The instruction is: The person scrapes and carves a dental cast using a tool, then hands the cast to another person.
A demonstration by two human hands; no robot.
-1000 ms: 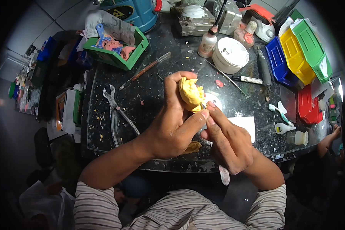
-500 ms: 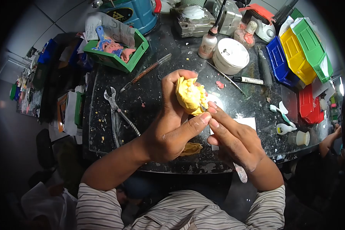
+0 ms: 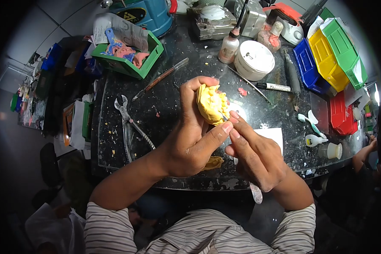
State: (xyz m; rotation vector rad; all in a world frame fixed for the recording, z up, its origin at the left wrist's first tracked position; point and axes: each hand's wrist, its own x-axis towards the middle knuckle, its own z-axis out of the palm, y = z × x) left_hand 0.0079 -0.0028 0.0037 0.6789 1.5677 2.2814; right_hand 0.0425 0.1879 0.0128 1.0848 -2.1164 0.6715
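A yellow dental cast [image 3: 209, 103] with a lumpy, tooth-like upper surface is held above the bench. My left hand [image 3: 190, 139] is closed round it, fingers behind its far side and thumb at its lower edge. My right hand [image 3: 260, 156] grips a slim carving knife [image 3: 256, 193], whose pale handle end sticks out below the palm. The knife's metal tip meets the lower right edge of the cast beside my left thumb; my fingers hide most of the tool. Beneath my left wrist lies a flat yellowish-brown piece [image 3: 213, 163], partly covered.
Pliers [image 3: 131, 122] and a wooden-handled knife [image 3: 161, 79] lie left on the black bench [image 3: 173, 101]. A green bin [image 3: 144, 72], white tub [image 3: 254, 63] and dropper bottle [image 3: 228, 48] stand farther back. A marker [image 3: 275, 87], toothbrush [image 3: 311, 123] and coloured bins [image 3: 326, 59] are at right.
My right hand has shifted slightly left, and the knife's handle end has swung left and a little down. The cast is turned a little in my left hand, which stays nearly in place.
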